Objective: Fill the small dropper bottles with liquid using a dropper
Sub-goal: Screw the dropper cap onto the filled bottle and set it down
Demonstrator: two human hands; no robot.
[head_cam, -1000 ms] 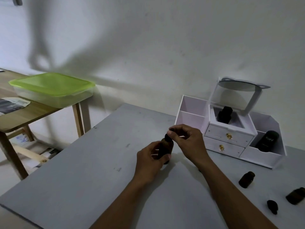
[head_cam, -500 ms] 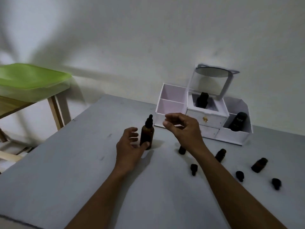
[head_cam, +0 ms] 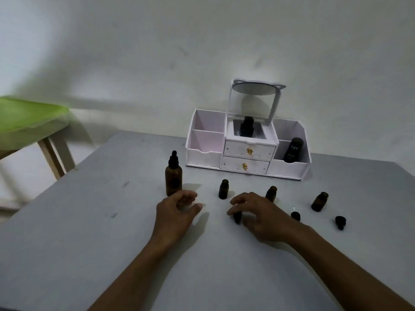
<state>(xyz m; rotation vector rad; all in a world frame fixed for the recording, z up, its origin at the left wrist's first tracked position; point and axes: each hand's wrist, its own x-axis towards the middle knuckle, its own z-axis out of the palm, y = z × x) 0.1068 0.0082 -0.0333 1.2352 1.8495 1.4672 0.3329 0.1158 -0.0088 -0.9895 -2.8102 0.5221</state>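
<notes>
The right hand [head_cam: 258, 217] is covering part of a small dark cap [head_cam: 237, 217] on the grey counter [head_cam: 89, 243], its fingers curled over it; whether they are pinching it cannot be told. The left hand [head_cam: 177, 209] is resting loosely spread, gripping nothing, just beside the tall amber dropper bottle [head_cam: 173, 178]. Three small amber bottles [head_cam: 223, 189] [head_cam: 271, 193] [head_cam: 319, 201] are standing uncapped, two more caps [head_cam: 295, 216] [head_cam: 340, 222] lying nearby. The white organizer [head_cam: 244, 163] is holding a dark bottle [head_cam: 246, 126] in its middle and a black tube [head_cam: 293, 149] at right. A green lid [head_cam: 27, 115] is blurring at the left edge.
</notes>
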